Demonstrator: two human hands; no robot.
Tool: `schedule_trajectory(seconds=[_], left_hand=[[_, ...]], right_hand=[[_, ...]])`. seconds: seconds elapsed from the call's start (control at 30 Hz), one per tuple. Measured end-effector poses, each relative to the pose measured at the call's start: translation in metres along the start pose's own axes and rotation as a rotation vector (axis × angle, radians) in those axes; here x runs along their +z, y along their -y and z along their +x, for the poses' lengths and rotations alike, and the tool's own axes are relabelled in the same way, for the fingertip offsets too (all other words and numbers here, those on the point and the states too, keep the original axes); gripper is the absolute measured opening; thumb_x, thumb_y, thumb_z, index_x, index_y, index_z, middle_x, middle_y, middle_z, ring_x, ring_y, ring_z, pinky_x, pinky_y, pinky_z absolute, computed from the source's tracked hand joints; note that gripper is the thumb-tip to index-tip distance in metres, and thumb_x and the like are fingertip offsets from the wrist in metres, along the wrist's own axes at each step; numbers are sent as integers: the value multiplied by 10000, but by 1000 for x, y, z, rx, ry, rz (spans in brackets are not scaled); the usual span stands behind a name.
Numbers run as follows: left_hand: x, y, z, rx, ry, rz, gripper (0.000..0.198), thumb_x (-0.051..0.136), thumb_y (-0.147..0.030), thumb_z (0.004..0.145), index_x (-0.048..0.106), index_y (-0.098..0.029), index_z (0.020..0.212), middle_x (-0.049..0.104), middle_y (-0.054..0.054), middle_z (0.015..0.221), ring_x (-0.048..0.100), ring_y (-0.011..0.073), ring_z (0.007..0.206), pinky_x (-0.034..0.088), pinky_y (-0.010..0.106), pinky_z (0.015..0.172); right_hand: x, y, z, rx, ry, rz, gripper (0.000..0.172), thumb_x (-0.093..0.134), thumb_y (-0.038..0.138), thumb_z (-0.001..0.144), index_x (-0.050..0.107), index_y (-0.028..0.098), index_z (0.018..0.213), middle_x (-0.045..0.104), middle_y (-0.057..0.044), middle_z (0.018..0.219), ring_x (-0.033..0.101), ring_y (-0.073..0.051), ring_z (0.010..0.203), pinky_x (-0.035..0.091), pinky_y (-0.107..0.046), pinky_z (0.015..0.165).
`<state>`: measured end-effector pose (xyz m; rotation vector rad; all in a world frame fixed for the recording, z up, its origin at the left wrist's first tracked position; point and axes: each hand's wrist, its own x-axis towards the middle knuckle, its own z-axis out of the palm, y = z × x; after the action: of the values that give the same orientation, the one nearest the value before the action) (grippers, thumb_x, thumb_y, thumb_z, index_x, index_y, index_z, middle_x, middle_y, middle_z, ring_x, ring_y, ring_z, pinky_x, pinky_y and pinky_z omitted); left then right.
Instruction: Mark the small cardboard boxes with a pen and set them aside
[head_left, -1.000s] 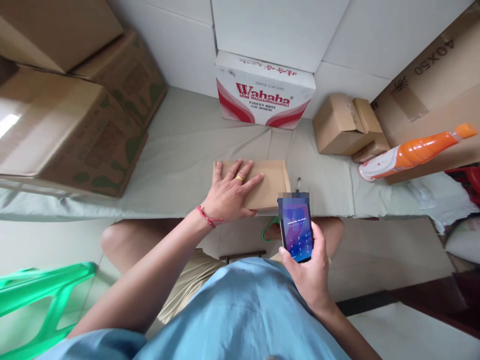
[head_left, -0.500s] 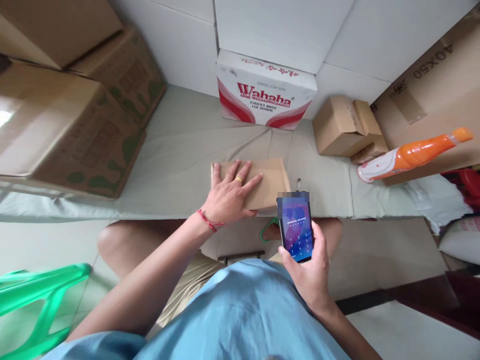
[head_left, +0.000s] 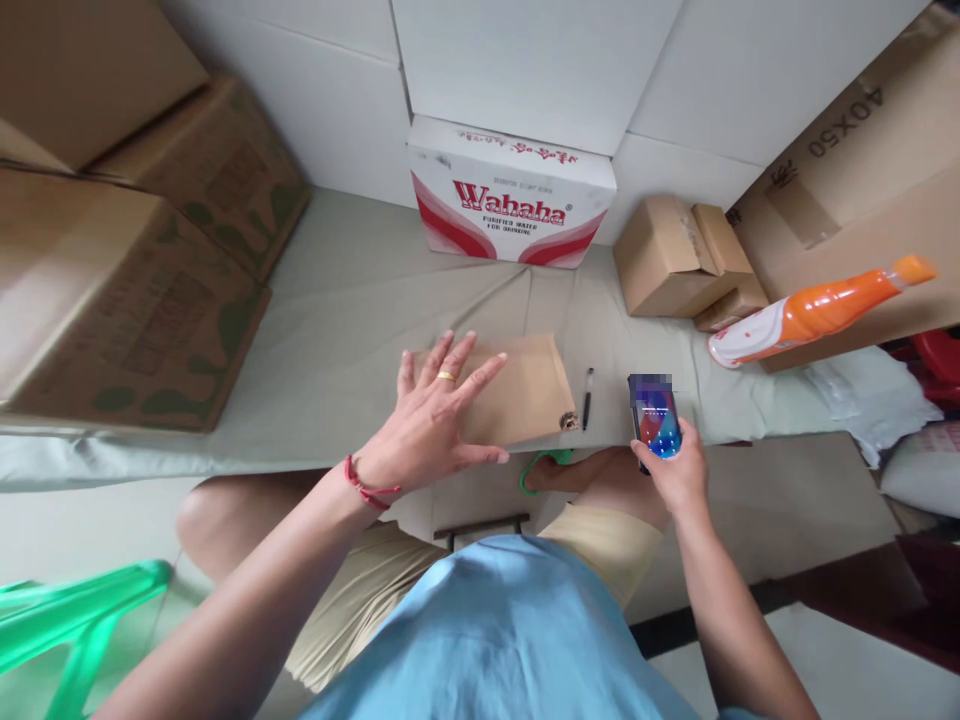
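With fingers spread, my left hand (head_left: 435,410) is over the left part of a small cardboard box (head_left: 521,385) near the table's front edge; whether it touches the box I cannot tell. A ring and a red bracelet are on this hand and wrist. The box's front right corner looks dark and damaged. In my right hand (head_left: 679,465) is a smartphone (head_left: 660,425), its lit screen showing a number keypad. Between the box and the phone lies a black pen (head_left: 588,400).
Large cartons (head_left: 135,290) are stacked on the left. A Wahaha water carton (head_left: 514,205) stands against the wall. Small brown boxes (head_left: 667,255) and an orange bottle (head_left: 821,312) are at the right. A green plastic stool (head_left: 82,610) is on the floor at lower left.
My right hand has carried the phone to the right, toward the table edge, so the pen and the box's damaged corner now show. My left hand has shifted left with its fingers spread wider.
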<state>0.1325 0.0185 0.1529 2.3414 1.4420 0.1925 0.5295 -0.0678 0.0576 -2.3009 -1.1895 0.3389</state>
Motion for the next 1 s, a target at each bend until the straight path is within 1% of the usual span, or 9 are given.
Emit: schedule_trajectory(seconds=[0.1, 0.23, 0.4, 0.53, 0.63, 0.73, 0.83, 0.93, 1.0], left_hand=[[-3, 2, 5, -24, -8, 38, 1305, 995, -596, 693, 326, -235, 1754, 165, 302, 1823, 75, 546, 1703, 50, 821, 1295], [-3, 0, 15, 26, 104, 133, 1501, 1050, -651, 514, 322, -224, 1754, 177, 369, 1792, 147, 602, 1668, 79, 822, 1274], [-2, -9, 21, 41, 100, 186, 1323, 980, -620, 587, 409, -253, 1722, 338, 336, 1720, 335, 615, 1562, 180, 782, 1251], [-10, -8, 17, -75, 35, 54, 1255, 950, -522, 560, 464, -230, 1681, 385, 306, 1672, 355, 620, 1529, 250, 762, 1235], [-24, -1, 6, -216, -26, -281, 1227, 912, -568, 588, 429, -250, 1670, 499, 246, 1581, 463, 558, 1456, 349, 751, 1196], [-31, -5, -10, -327, 27, -986, 1066, 809, -677, 739, 378, -310, 1642, 603, 164, 1493, 625, 452, 1308, 533, 636, 1078], [-20, -23, -25, -321, 177, -1593, 933, 798, -663, 803, 404, -320, 1576, 623, 148, 1507, 693, 396, 1242, 611, 514, 982], [1, -41, -35, -331, 348, -1751, 938, 864, -579, 795, 416, -296, 1569, 647, 167, 1487, 713, 384, 1239, 609, 500, 989], [13, -47, -38, -347, 410, -1734, 955, 858, -585, 807, 407, -288, 1594, 670, 174, 1450, 720, 392, 1244, 601, 525, 1003]], right_hand=[[8, -13, 31, 73, 48, -24, 929, 810, 660, 620, 590, 178, 1383, 731, -133, 1158, 703, -329, 1035, 568, -478, 967], [16, -16, 45, 68, 86, -59, 924, 795, 656, 622, 603, 160, 1378, 727, -164, 1170, 697, -349, 1063, 555, -486, 984], [17, -16, 39, 3, 88, -158, 1037, 798, 717, 653, 585, 101, 1460, 652, -269, 1299, 600, -454, 1277, 450, -623, 1129], [7, -9, 26, -208, -61, -150, 980, 673, 832, 798, 624, 92, 1438, 519, -325, 1506, 474, -493, 1453, 351, -705, 1218], [-2, 8, 4, -259, 42, 171, 924, 698, 779, 878, 521, 189, 1565, 565, -249, 1519, 565, -397, 1421, 469, -634, 1186], [-4, 34, -25, -262, 426, 616, 920, 730, 727, 923, 375, 331, 1674, 599, -173, 1552, 603, -324, 1448, 542, -555, 1165], [-1, 59, -50, -287, 718, 908, 1108, 755, 825, 849, 248, 400, 1738, 482, -152, 1703, 485, -335, 1587, 477, -579, 1241], [2, 77, -64, -255, 878, 1032, 1226, 754, 909, 766, 242, 394, 1753, 413, -143, 1764, 438, -362, 1621, 463, -596, 1254], [2, 82, -71, -217, 839, 1019, 1195, 755, 925, 743, 368, 352, 1717, 507, -151, 1702, 492, -380, 1581, 493, -598, 1232]])
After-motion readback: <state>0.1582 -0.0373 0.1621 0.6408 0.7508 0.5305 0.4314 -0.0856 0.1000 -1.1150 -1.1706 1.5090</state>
